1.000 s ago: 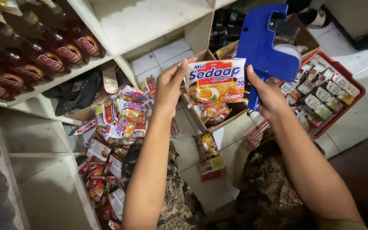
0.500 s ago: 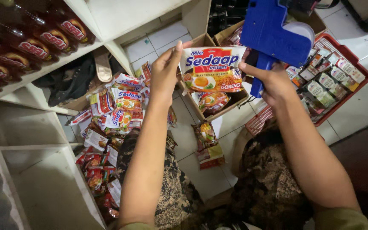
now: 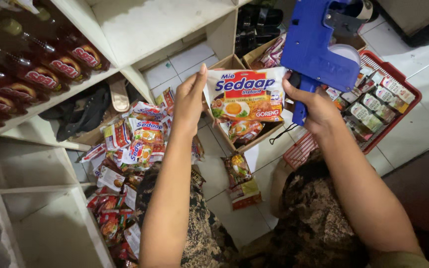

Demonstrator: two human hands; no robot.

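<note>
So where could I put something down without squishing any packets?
Bare tile lies right of the two loose packets, and the white shelf board above looks bare. The packet pile, open box and red basket are crowded.

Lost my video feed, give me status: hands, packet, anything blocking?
Left hand holds noodle packet up. Right hand grips blue price gun at packet's edge. Nothing between them.

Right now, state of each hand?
Left hand: closed on the noodle packet, gripping its left edge.
Right hand: closed around the blue label gun.
</note>
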